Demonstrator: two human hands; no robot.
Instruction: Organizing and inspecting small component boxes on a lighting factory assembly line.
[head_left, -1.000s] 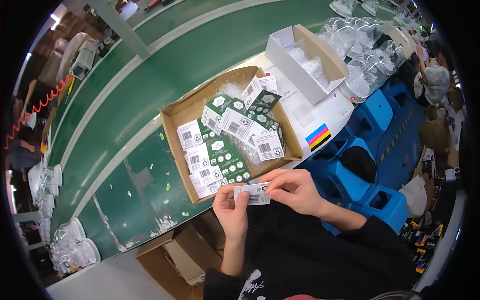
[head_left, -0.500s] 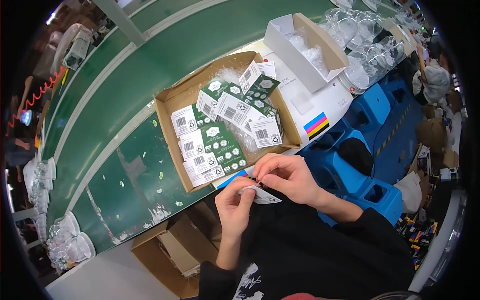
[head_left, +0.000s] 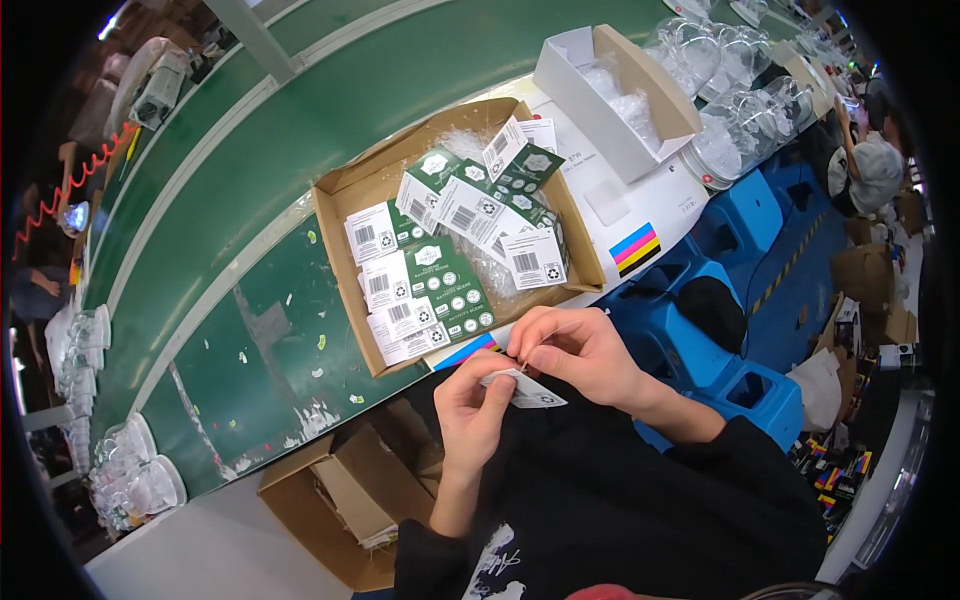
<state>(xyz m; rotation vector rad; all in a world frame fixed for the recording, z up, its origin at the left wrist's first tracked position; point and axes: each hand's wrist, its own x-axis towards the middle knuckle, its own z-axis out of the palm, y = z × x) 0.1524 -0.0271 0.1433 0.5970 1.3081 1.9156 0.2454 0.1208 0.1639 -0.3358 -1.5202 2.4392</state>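
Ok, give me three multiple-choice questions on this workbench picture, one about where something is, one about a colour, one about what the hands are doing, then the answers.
1. Where do the green and white tag cards lie?
A. in the open brown cardboard box
B. in the white box
C. on the floor

2. What colour is the conveyor belt?
A. red
B. green
C. yellow

3. What is the state of the small white tag?
A. lying loose on the belt
B. tucked inside the white box
C. held between both hands

Answers: 1 A, the cards fill the brown box. 2 B, the belt surface is green. 3 C, the left hand and right hand both pinch it.
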